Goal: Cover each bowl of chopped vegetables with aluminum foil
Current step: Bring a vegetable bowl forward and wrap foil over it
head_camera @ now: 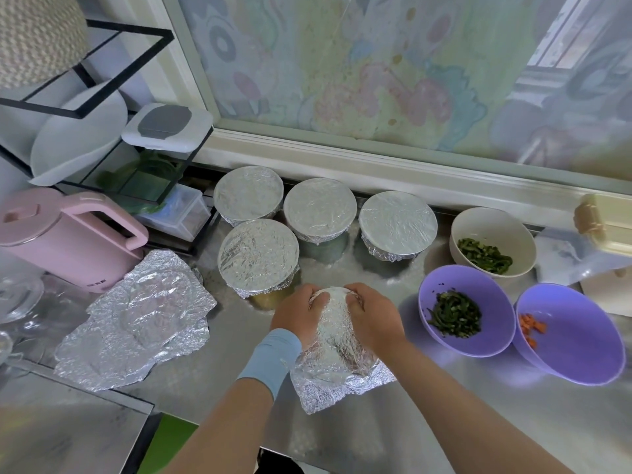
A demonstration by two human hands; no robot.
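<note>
Foil sheet (337, 340) over bowl, both hands pressing

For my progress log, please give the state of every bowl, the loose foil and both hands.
Rear left bowl: covered.
Rear middle bowl: covered.
Rear right bowl: covered.
Front left bowl: covered.
Near bowl: foil on, edges loose.
White bowl: uncovered.
Purple greens bowl: uncovered.
Purple carrot bowl: uncovered.
Loose foil: crumpled, unused.
Left hand: grips near bowl.
Right hand: grips near bowl.

Bare counter (461, 422) open at front; loose foil sheet (136, 323) blocks left, purple bowls (441, 302) right.
</note>
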